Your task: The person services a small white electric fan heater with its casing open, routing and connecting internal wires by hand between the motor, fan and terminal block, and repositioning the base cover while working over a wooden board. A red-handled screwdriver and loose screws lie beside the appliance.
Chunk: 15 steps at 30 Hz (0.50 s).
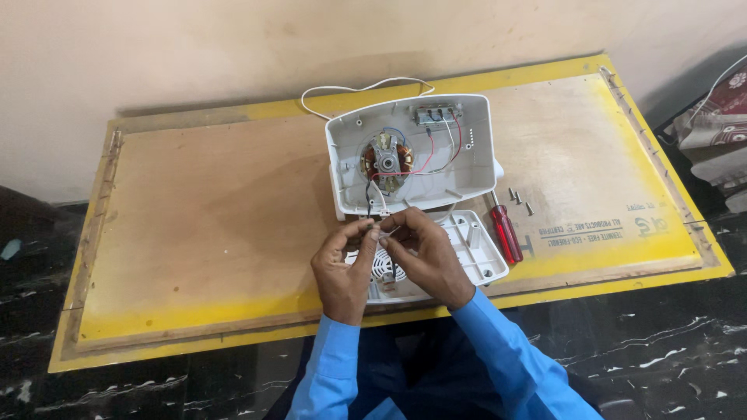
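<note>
An opened white appliance housing lies on the wooden board, showing a copper-wound motor and red, blue and white wires. My left hand and my right hand meet just below it, both pinching the ends of thin wires that run from the housing. Under my hands lies the white bottom cover with a round vent grille.
A red-handled screwdriver lies right of the cover, with several loose screws beside it. A white power cord loops behind the housing. The yellow-edged board sits on a dark marble floor; patterned cloth lies far right.
</note>
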Tool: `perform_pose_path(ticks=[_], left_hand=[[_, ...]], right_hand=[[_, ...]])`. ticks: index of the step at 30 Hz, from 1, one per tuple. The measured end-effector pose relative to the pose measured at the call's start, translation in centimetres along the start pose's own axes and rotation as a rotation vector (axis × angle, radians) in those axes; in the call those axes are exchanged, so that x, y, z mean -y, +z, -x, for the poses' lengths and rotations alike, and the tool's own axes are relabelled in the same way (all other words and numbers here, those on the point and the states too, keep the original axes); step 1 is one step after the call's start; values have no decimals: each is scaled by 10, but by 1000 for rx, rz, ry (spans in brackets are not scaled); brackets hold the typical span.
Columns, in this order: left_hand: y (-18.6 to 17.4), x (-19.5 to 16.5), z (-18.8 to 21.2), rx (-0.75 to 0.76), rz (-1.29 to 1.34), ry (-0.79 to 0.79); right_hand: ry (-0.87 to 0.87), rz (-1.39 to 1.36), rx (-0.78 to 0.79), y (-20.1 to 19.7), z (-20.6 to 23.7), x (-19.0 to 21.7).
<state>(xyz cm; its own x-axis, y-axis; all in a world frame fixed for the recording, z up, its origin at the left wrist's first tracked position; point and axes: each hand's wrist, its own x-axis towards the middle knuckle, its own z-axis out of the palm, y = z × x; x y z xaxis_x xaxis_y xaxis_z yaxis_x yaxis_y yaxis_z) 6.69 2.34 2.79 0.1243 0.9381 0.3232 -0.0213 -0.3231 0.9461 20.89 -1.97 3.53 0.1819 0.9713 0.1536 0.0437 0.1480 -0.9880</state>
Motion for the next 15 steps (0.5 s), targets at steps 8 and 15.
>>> perform_pose_path(ticks=[8,15], left_hand=[[-3,12,-1,17,253,-129],[-7,6,-2,27,310,-42]], right_hand=[[-183,293,-54,12,-1,19],[-233,341,-132,19,1,22]])
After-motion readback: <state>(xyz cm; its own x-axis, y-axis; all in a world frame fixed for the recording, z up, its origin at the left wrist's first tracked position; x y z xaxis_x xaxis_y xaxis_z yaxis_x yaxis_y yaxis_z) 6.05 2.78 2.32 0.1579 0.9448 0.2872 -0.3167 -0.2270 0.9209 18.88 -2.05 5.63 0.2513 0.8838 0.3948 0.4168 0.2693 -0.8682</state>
